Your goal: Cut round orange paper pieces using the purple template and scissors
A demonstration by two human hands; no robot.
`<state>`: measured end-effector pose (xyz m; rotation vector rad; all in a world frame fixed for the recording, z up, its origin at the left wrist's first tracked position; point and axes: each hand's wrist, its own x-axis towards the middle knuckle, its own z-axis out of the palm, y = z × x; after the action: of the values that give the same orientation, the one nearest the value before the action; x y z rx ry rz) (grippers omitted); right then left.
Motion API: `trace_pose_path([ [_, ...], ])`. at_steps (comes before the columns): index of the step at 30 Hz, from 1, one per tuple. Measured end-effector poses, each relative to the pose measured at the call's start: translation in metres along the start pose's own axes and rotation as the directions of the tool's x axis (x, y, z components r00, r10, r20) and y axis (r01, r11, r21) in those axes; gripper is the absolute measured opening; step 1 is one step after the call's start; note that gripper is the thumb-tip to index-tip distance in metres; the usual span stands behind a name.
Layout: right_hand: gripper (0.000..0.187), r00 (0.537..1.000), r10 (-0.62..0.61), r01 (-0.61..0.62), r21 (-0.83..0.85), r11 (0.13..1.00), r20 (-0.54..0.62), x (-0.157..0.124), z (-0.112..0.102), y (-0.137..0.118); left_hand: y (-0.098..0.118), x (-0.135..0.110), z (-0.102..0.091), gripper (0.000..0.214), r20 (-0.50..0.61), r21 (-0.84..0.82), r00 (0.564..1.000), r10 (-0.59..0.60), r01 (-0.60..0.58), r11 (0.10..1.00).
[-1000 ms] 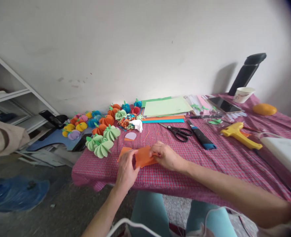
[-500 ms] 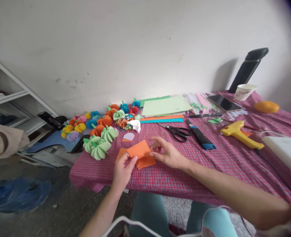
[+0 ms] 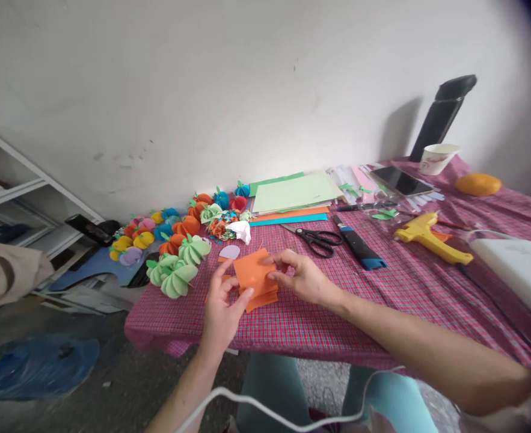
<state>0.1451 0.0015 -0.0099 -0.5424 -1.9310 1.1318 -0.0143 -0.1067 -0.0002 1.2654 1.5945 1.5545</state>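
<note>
Both hands hold an orange paper piece (image 3: 251,269) just above the front of the table. My left hand (image 3: 224,304) grips its left edge with the thumb in front. The fingers of my right hand (image 3: 302,276) pinch its right edge. Below it lie more orange paper pieces (image 3: 262,300), partly hidden by the held one. A lilac paper shape (image 3: 230,252) rests behind my left hand. Black-handled scissors (image 3: 317,239) lie beyond my right hand, beside a black and blue utility knife (image 3: 359,245).
Paper pumpkins (image 3: 178,276) in several colours crowd the table's left side. Coloured paper sheets (image 3: 294,192) lie at the back. A yellow glue gun (image 3: 430,239), a phone (image 3: 403,180), a paper cup (image 3: 438,159) and a white box-like device (image 3: 509,270) are at the right. A white cable (image 3: 265,411) crosses my lap.
My right hand has closed on the right edge of the orange paper piece, which now faces me more fully. The whole view has shifted slightly.
</note>
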Motion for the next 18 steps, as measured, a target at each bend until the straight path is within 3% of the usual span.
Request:
trace_pose_path([
  [6,0.020,0.997,0.072,-0.071,0.092,0.993,-0.010,0.0010,0.0020,0.0035,-0.0053,0.0005,-0.0077,0.022,-0.108,0.298,0.985,0.134,-0.096,0.950],
  [12,0.012,0.998,0.057,-0.056,0.093,0.994,-0.008,0.0018,0.0015,0.0035,-0.0082,0.0012,-0.0104,0.019,-0.164,0.204,0.983,0.083,-0.048,0.978],
  [18,0.008,0.997,-0.054,0.059,0.109,0.992,-0.048,0.0022,0.0014,0.0043,-0.0069,-0.0008,-0.0098,0.019,-0.192,0.153,0.980,0.049,-0.019,0.988],
])
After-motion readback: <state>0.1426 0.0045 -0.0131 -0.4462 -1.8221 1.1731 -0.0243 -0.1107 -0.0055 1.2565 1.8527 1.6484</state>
